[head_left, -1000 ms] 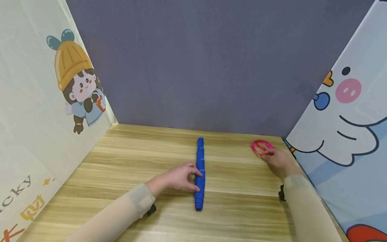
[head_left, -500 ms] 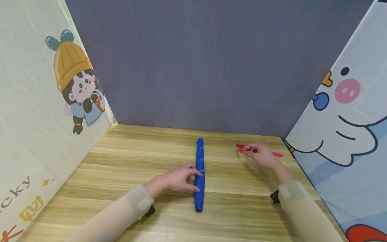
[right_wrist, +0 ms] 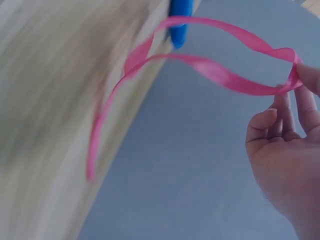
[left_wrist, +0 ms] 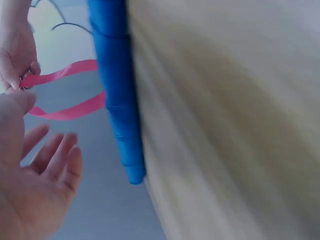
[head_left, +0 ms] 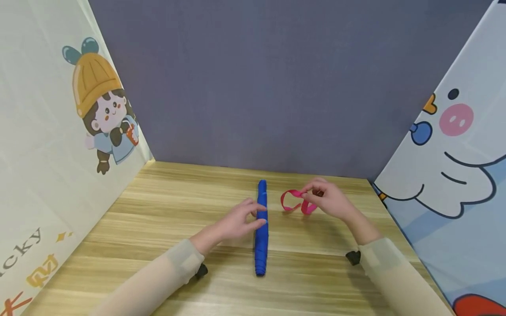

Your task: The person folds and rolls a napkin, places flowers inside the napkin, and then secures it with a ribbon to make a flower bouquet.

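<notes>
A long, narrow blue roll, apparently of rolled cloth (head_left: 261,252), lies lengthwise on the table in the head view. Over its middle hovers my left hand (head_left: 237,221), thumb and fingers spread; in the left wrist view that hand (left_wrist: 45,180) is apart from the roll (left_wrist: 117,95). To the right of the roll, my right hand (head_left: 330,199) pinches a pink ribbon (head_left: 306,208) between thumb and fingers. The right wrist view shows the ribbon (right_wrist: 220,75) hanging in a loop from the fingertips, its loose tail trailing toward the tabletop.
The wooden table (head_left: 166,188) is bounded at the back by a grey panel (head_left: 253,87). Printed cloth walls stand on both sides, a left wall (head_left: 31,131) and a right wall (head_left: 482,210) close to my right forearm.
My right hand has lifted the pink ribbon from the far right and brought it left toward the roll. My left hand has risen slightly and shifted toward the roll's far end.
</notes>
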The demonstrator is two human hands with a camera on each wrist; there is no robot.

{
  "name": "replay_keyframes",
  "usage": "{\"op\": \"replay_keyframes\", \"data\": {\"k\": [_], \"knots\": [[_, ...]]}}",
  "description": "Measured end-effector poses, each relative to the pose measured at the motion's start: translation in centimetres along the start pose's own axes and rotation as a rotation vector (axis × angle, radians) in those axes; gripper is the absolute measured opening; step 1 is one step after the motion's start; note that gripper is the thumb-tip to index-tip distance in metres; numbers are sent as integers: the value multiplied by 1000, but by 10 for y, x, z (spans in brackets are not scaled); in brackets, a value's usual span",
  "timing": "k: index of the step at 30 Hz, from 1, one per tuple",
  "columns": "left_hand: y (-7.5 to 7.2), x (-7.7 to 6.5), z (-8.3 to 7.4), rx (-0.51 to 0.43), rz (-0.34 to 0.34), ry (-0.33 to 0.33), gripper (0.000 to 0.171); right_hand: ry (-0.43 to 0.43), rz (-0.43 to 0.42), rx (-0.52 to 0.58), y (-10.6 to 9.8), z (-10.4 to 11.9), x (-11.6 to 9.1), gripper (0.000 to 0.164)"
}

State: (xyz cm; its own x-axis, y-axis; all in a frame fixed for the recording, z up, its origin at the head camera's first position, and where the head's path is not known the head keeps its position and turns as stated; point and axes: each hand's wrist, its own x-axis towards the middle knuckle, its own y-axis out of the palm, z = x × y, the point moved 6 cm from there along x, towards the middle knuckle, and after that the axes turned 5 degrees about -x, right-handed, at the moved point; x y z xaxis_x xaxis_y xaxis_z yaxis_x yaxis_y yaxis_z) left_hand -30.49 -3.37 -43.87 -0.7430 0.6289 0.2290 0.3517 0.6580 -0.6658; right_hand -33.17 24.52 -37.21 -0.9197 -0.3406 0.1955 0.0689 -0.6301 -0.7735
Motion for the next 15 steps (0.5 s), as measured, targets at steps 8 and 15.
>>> {"op": "replay_keyframes", "data": {"k": [8, 15], "knots": [[-19, 25, -27, -92, -165, 61, 47, -35, 49, 79, 9, 34, 0, 9], [-22, 39, -37, -218, -139, 56, 43, -99, 61, 88, 15, 51, 2, 7]]}}
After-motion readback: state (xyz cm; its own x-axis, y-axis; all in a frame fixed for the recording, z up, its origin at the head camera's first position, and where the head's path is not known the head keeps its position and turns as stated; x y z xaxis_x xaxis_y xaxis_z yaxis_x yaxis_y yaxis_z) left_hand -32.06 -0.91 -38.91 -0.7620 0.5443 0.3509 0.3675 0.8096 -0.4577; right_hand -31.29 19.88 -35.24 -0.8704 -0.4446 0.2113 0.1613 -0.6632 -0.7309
